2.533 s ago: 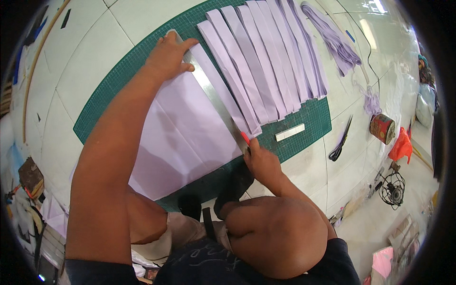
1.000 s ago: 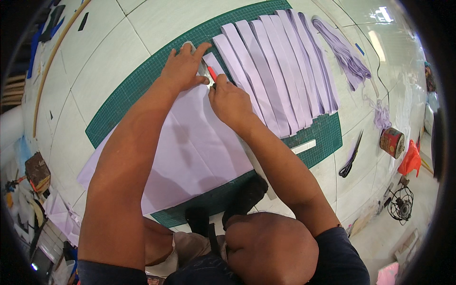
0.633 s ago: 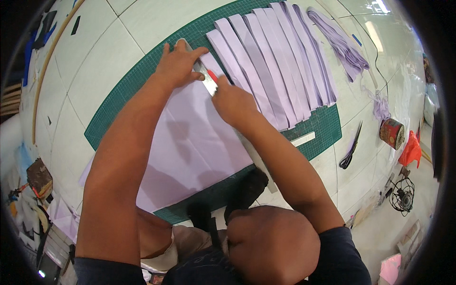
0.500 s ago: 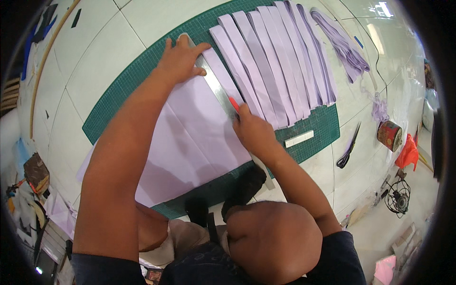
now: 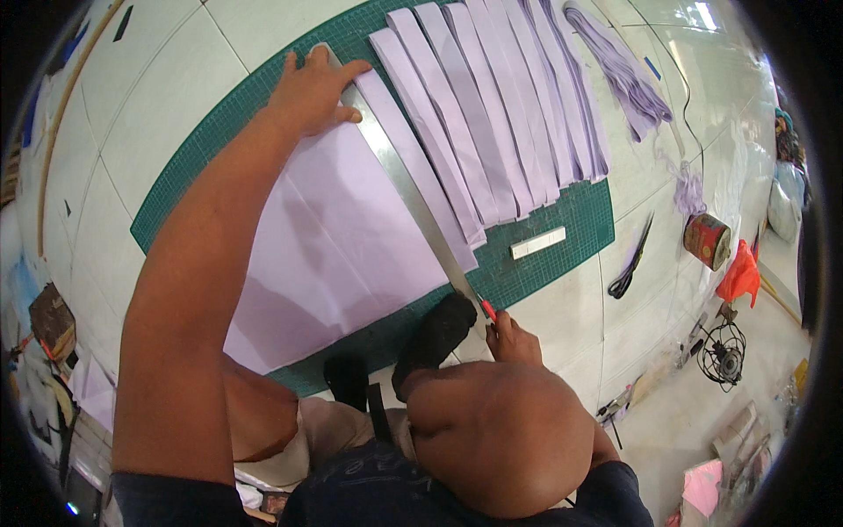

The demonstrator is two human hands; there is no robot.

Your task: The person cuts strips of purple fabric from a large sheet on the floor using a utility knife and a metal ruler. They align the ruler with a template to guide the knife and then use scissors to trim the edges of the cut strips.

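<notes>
A lavender fabric sheet point(image 5: 342, 220), creased in places, lies on a green cutting mat point(image 5: 587, 215). A long metal ruler point(image 5: 399, 171) crosses the sheet at a slant, a narrow fabric strip point(image 5: 413, 149) showing along its right side. At the ruler's far end, my left hand point(image 5: 312, 92) presses down with fingers and thumb spread. My right hand point(image 5: 516, 341) is closed around a red-handled cutter knife point(image 5: 488, 309), just beyond the ruler's near end. My bent knee hides part of the right forearm. Several folded lavender strips point(image 5: 496, 114) lie side by side to the right.
My black-socked foot point(image 5: 439, 329) rests by the ruler's near end. A white bar point(image 5: 538, 242) lies on the mat. Across the tiled floor to the right are black scissors point(image 5: 630, 259), a bundle of lavender strips point(image 5: 619, 70), a red tin point(image 5: 706, 241) and a small wire-caged fan point(image 5: 724, 356).
My right hand has drawn the cutter knife down along the ruler, from the middle of the sheet past its near edge. My left hand stays on the ruler's far end. The whole view shifted slightly.
</notes>
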